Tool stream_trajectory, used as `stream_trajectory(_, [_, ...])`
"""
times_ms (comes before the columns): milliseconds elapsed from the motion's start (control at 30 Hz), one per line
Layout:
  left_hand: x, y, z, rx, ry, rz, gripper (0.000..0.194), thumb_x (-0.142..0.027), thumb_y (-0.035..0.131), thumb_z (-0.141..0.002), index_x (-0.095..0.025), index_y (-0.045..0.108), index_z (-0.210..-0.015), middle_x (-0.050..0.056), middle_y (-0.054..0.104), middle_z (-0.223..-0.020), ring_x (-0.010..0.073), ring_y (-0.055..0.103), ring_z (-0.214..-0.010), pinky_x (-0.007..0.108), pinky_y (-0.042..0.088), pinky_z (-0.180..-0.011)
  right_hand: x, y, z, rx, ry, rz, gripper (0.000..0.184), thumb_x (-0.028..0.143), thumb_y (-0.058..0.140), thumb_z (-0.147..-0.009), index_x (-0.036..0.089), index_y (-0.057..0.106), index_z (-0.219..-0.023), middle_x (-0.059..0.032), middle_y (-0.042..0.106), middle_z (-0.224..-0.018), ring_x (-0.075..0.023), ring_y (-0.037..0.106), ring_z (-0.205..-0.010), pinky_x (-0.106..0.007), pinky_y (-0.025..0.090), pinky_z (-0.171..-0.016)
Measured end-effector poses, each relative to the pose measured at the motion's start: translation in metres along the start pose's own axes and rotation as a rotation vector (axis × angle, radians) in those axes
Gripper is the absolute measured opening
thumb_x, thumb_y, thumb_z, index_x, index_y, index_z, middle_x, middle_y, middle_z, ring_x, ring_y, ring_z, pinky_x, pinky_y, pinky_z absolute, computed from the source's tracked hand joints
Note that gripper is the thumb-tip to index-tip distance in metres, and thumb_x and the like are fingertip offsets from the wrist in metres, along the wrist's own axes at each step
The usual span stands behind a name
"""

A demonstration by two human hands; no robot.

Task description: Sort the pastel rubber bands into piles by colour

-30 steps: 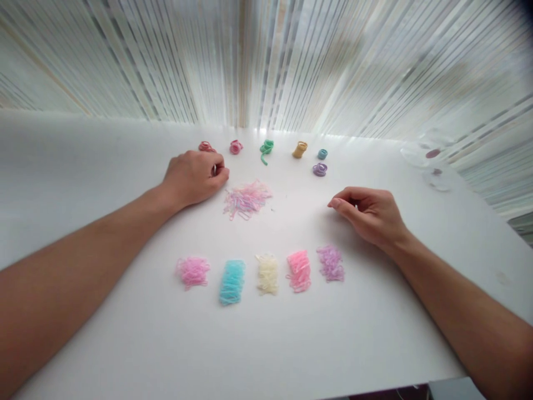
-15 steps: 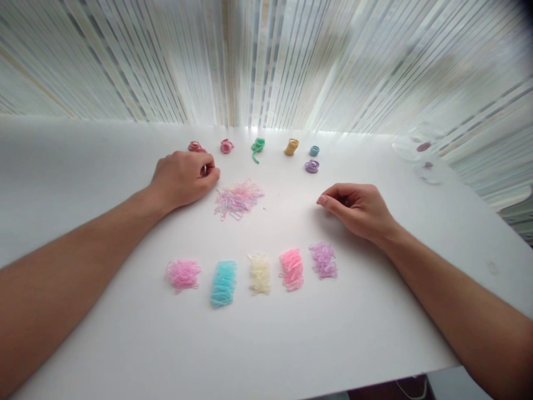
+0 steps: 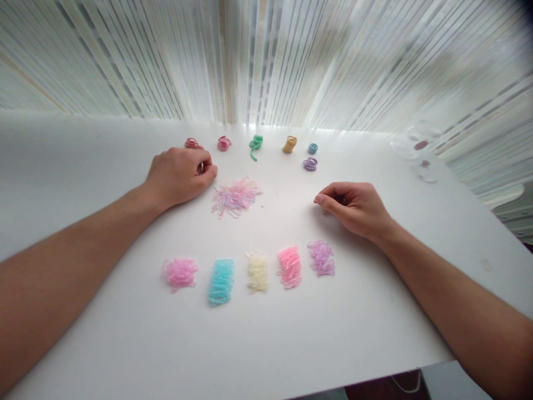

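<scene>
My left hand [image 3: 181,175] rests on the white table with curled fingers, just left of a loose mixed pile of pastel elastic bands [image 3: 236,197]. A red coil [image 3: 191,143] lies right behind its knuckles. To the right of that pile, my right hand [image 3: 352,206] lies on its side, thumb and forefinger brought together. Whatever either hand may hold is hidden or too small to see. Nearer to me runs a row of sorted bands: a pink pile [image 3: 180,274], a blue bundle [image 3: 221,282], a cream bundle [image 3: 258,272], a bright pink bundle [image 3: 290,267] and a lilac pile [image 3: 321,258].
Along the back sit a pink coil [image 3: 224,143], a green coil [image 3: 256,143], a yellow coil [image 3: 290,144], a blue coil [image 3: 312,148] and a purple coil [image 3: 310,164]. Transparent plastic pieces [image 3: 410,147] lie at the far right. A striped curtain [image 3: 250,61] borders the table's back edge.
The whole view has shifted slightly, so everything appears a little further left and up. Both hands keep their pose and place on the table.
</scene>
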State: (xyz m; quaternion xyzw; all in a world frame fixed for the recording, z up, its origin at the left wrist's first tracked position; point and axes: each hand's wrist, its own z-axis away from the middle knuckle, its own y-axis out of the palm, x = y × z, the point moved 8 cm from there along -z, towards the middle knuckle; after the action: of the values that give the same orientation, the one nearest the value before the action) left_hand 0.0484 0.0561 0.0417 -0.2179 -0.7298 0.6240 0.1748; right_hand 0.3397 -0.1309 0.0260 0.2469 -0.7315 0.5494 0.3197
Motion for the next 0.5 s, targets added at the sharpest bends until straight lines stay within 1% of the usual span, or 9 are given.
stream_trajectory(167, [0.0002, 0.0012, -0.0003, 0.005, -0.010, -0.012, 0.034, -0.043, 0.051, -0.101, -0.020, 0.075, -0.101, 0.010, 0.081, -0.103, 0.0255, 0.068, -0.092, 0.037, 0.050, -0.083, 0.0017, 0.0000, -0.0001, 0.001, -0.006, 0.001, 0.024, 0.041, 0.076, -0.092, 0.022, 0.078, -0.077, -0.0029, 0.069, -0.063, -0.0161, 0.052, -0.056, -0.031, 0.039, -0.052])
stream_trajectory(367, [-0.0004, 0.0028, -0.0016, 0.001, -0.002, -0.018, 0.035, -0.045, 0.047, -0.099, -0.021, 0.073, -0.098, 0.011, 0.080, -0.103, 0.0312, 0.072, -0.095, 0.041, 0.048, -0.080, 0.0015, 0.0005, 0.0000, 0.005, -0.012, 0.002, 0.022, 0.039, 0.076, -0.092, 0.022, 0.078, -0.078, -0.0025, 0.070, -0.063, -0.0154, 0.052, -0.055, -0.031, 0.038, -0.052])
stream_trajectory(500, [0.0008, 0.0030, -0.0028, 0.001, -0.004, -0.027, 0.035, -0.045, 0.045, -0.098, -0.022, 0.072, -0.098, 0.011, 0.080, -0.102, 0.0334, 0.074, -0.096, 0.042, 0.048, -0.080, 0.0012, 0.0004, 0.0004, 0.006, -0.010, -0.005, 0.023, 0.039, 0.076, -0.092, 0.022, 0.078, -0.077, -0.0020, 0.069, -0.062, -0.0147, 0.050, -0.054, -0.030, 0.037, -0.052])
